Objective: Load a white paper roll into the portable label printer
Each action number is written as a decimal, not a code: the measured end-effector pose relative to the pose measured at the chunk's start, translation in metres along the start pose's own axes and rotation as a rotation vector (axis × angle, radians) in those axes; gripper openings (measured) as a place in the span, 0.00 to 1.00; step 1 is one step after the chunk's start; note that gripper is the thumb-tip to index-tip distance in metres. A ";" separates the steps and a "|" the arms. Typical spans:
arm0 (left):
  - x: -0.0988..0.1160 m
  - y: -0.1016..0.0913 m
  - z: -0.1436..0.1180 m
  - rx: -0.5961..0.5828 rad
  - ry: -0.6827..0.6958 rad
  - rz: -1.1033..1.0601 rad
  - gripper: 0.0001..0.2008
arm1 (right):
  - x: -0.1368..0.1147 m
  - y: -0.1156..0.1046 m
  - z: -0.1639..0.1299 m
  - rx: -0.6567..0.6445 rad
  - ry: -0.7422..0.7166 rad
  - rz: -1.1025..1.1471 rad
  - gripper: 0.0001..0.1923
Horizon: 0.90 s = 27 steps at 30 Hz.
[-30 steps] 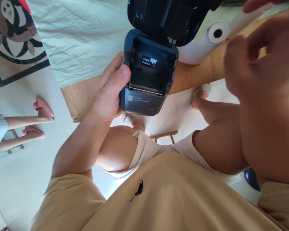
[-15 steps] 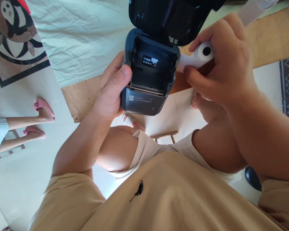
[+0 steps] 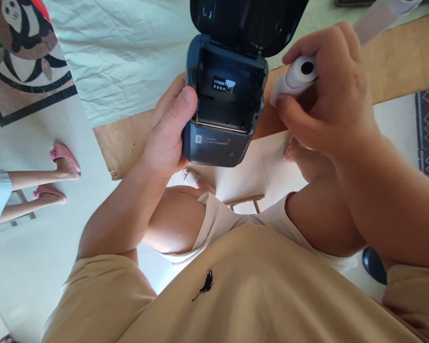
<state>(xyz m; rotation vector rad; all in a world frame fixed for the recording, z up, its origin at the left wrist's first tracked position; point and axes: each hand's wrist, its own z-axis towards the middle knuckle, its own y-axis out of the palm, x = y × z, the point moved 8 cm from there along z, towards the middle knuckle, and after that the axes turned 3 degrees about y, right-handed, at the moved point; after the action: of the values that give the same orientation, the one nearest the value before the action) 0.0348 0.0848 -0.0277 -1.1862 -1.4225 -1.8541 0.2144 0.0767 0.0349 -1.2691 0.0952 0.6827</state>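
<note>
Fingers of the right hand [image 3: 329,95] clamp around a small white paper roll [image 3: 296,77], just beside the open dark grey plastic label printer [image 3: 221,105], which the left hand [image 3: 168,136] grips by its side, thumb on its rim.

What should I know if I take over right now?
Left hand: holds the printer, thumb on its left edge.
Right hand: grips the paper roll just right of the printer.
Done: lid is open; the paper bay shows no roll inside.
Left: the roll is not yet in the bay, and the lid is not closed.
</note>
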 end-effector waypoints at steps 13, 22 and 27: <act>0.007 0.002 -0.001 0.019 0.007 0.021 0.17 | 0.004 -0.004 0.000 0.034 0.030 -0.031 0.21; 0.006 -0.001 0.000 -0.049 -0.027 0.030 0.21 | 0.004 -0.002 -0.001 0.058 -0.035 0.018 0.26; 0.007 0.003 0.000 -0.043 -0.045 0.011 0.20 | -0.012 -0.019 -0.003 0.118 -0.078 0.150 0.24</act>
<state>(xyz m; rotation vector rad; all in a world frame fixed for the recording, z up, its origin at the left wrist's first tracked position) 0.0335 0.0842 -0.0206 -1.2619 -1.4040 -1.8694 0.2157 0.0666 0.0555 -1.1284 0.1655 0.8433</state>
